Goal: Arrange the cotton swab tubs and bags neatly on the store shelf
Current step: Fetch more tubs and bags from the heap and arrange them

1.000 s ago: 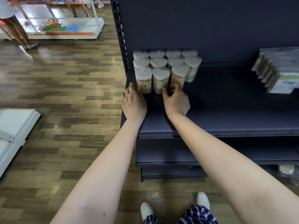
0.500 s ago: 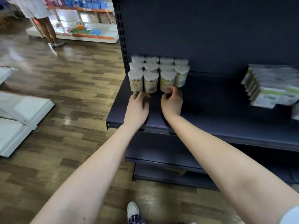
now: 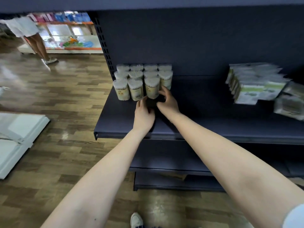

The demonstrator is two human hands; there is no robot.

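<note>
Several clear cotton swab tubs (image 3: 136, 79) stand in tight rows at the left end of the dark shelf (image 3: 213, 125). The front row's rightmost tub (image 3: 151, 87) stands a little apart from its neighbour. My right hand (image 3: 168, 102) curls round the lower right side of that tub, its fingertips reaching between it and the tub behind. My left hand (image 3: 144, 113) lies on the shelf with fairly straight fingers touching the tub's lower left base. Flat white-and-green swab bags (image 3: 253, 86) stand in a row at the right, and more bags (image 3: 289, 104) lie loosely beside them.
A dark back panel closes off the shelf behind, and another shelf hangs overhead. Lower shelves (image 3: 172, 162) jut out below. White shelf boards (image 3: 18, 137) lie on the wooden floor at the left. A person (image 3: 31, 37) stands by a far display.
My view has risen and come closer. Both hands have shifted right from the front row's middle tubs to the rightmost front tub, now one on each side of it.
</note>
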